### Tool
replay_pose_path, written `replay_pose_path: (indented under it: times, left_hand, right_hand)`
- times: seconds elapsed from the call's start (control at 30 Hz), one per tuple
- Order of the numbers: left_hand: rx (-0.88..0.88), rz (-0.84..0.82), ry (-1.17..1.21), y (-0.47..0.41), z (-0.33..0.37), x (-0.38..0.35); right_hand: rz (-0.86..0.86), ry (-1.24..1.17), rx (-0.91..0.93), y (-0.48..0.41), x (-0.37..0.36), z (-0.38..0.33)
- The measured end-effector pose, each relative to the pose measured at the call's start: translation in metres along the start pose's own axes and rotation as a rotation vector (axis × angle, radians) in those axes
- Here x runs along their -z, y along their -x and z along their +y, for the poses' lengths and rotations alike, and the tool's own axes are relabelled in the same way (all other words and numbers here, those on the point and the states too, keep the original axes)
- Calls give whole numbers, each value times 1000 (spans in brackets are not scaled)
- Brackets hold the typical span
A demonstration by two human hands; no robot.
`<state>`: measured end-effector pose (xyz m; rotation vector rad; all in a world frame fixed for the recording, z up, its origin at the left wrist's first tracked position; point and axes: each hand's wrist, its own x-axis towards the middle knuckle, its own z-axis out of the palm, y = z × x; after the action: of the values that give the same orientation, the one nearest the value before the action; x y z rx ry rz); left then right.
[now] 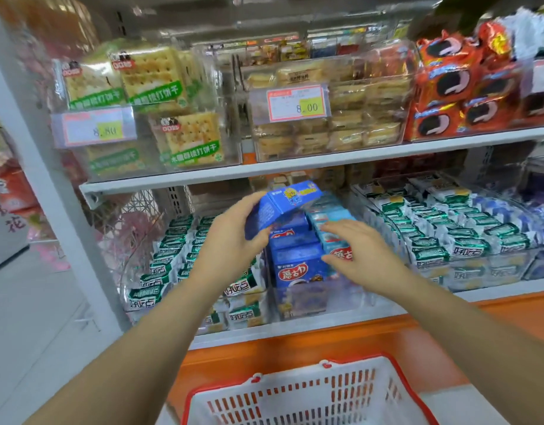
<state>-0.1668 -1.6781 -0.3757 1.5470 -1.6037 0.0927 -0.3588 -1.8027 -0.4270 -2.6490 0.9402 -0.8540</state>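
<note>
A white shelf board point(295, 165) hangs close above the clear bin point(307, 302) of stacked cartons point(295, 268), leaving a narrow slot over the bin. The left hand point(230, 243), gripping a tilted blue box point(283, 207), and the right hand point(362, 256), flat on the cartons, fill it. Green packets point(172, 259) crowd both sides of the bin. In front of the bin, air lies open above a red-rimmed basket point(295, 391).
</note>
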Motion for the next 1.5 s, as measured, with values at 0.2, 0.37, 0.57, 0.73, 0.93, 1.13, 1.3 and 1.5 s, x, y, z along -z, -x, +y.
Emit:
replay_pose_path:
  times: [0.2,0.37,0.57,0.73,0.93,1.13,1.3,1.5]
  left_hand:
    - [-19,-91,-118,-14,-14,-6]
    - [-60,-83,-158,-17,-17,1]
    - [-24,-186,-200,-32,-16,0]
    - [49,-342,-251,-57,-23,-19]
    - [61,-476,-315,-58,-36,-48]
    - [114,-533,-328,-54,-54,-57]
    - [178,-505,-189,-63,-61,-55]
    - [297,-489,-393,-88,-80,-54]
  right_hand:
    - [-47,-38,-32,0,-11,12]
    - [0,-90,-26,-2,-16,25]
    - [-21,-148,-28,-8,-14,17]
    - [-63,-234,15,-10,-7,8]
    - [-161,-171,57,-16,-9,10]
    - [-301,72,53,-22,-17,16]
    - [-309,49,34,-26,-15,17]
    - [-337,45,15,-26,-11,15]
